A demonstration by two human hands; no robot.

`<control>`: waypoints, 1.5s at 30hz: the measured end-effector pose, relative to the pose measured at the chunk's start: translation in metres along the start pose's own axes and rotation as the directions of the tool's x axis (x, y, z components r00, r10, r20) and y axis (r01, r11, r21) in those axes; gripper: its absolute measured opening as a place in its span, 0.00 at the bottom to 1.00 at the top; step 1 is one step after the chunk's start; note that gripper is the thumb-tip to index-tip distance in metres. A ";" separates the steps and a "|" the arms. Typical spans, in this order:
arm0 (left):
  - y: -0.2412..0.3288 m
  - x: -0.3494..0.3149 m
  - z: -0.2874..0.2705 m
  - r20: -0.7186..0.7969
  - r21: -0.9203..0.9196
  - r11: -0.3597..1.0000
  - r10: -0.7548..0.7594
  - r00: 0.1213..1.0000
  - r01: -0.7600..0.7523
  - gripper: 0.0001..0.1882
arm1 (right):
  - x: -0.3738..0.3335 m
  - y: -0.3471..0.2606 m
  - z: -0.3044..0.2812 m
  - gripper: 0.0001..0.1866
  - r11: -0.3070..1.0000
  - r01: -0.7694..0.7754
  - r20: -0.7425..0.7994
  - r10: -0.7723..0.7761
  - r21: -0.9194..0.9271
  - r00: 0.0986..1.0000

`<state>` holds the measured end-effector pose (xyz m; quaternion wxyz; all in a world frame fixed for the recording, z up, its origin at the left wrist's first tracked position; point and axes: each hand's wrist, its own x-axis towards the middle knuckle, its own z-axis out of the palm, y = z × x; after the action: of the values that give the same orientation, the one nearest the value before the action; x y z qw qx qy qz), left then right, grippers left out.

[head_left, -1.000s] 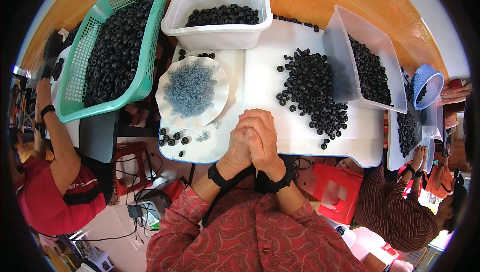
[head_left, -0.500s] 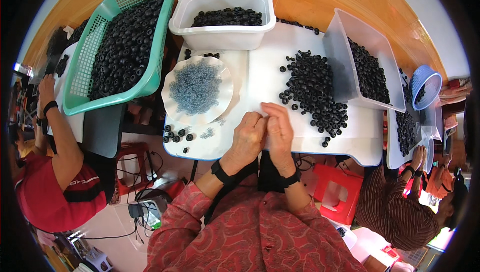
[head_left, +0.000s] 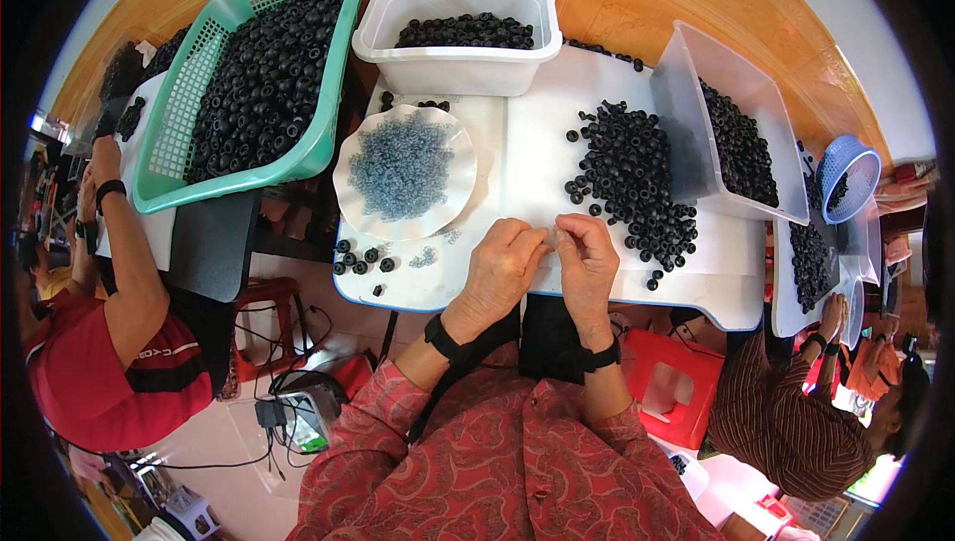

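Observation:
Over the front edge of the white table [head_left: 686, 287], my left hand [head_left: 502, 268] and my right hand [head_left: 589, 265] meet fingertip to fingertip. Both are closed, thumbs and fingers pinched together; anything between them is too small or hidden to name. Right of my hands spreads a loose pile of black round parts with holes [head_left: 632, 168]. To the left stands a white wavy-rimmed plate [head_left: 462, 183] heaped with small grey-blue translucent rings [head_left: 400, 165]. Several black parts [head_left: 363, 261] and a few of the small rings [head_left: 425, 257] lie in front of it.
A green basket [head_left: 159, 158], a white tub [head_left: 458, 74] and a translucent bin [head_left: 696, 128], all holding black parts, line the far side. Co-workers sit on both sides, one in a red shirt [head_left: 109, 362], one in a striped shirt [head_left: 776, 412]. A red stool [head_left: 676, 372] stands below.
My right hand has turned from extended fingers to a pinch against my left fingertips. Both hands have shifted slightly right in the picture, as have the table and containers.

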<state>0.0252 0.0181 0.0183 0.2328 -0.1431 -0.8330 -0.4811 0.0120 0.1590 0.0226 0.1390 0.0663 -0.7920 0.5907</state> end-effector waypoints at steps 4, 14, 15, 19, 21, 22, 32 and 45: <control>0.000 -0.001 0.000 -0.039 0.019 1.000 -0.012 0.999 0.012 0.11 | -0.003 -0.011 0.002 0.19 0.983 0.110 0.098 -0.097 -0.146 0.991; 0.003 0.001 -0.004 -0.003 0.031 0.999 -0.026 1.000 0.026 0.08 | -0.007 -0.008 0.002 0.29 0.939 0.213 0.173 -0.171 -0.271 0.970; 0.004 0.002 -0.005 0.013 0.033 0.998 -0.048 0.999 0.048 0.08 | -0.007 -0.008 0.002 0.29 0.937 0.210 0.166 -0.168 -0.280 0.972; 0.002 0.002 -0.001 0.020 0.043 0.998 -0.056 0.998 0.055 0.08 | -0.007 -0.008 -0.002 0.28 0.975 0.109 0.102 -0.090 -0.195 0.991; 0.001 0.001 0.000 -0.005 0.054 0.996 -0.064 0.998 0.064 0.08 | -0.004 -0.009 -0.006 0.27 0.973 0.127 0.177 -0.093 -0.191 0.980; 0.001 0.002 0.001 -0.029 0.057 0.996 -0.068 0.997 0.070 0.08 | -0.003 -0.008 -0.007 0.27 0.973 0.127 0.173 -0.094 -0.192 0.980; 0.004 0.003 0.015 -0.071 0.157 0.988 0.020 0.997 -0.009 0.08 | -0.004 0.000 -0.004 0.18 1.000 0.008 -0.013 -0.009 -0.012 1.000; -0.004 -0.003 0.016 0.019 0.041 0.996 0.076 0.997 -0.076 0.13 | 0.014 -0.025 0.020 0.23 0.978 0.197 0.324 -0.163 -0.074 0.932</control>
<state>0.0217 0.0300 0.0073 0.2464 -0.1741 -0.8387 -0.4533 0.0027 0.1333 0.0447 0.0672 0.2248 -0.8247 0.5146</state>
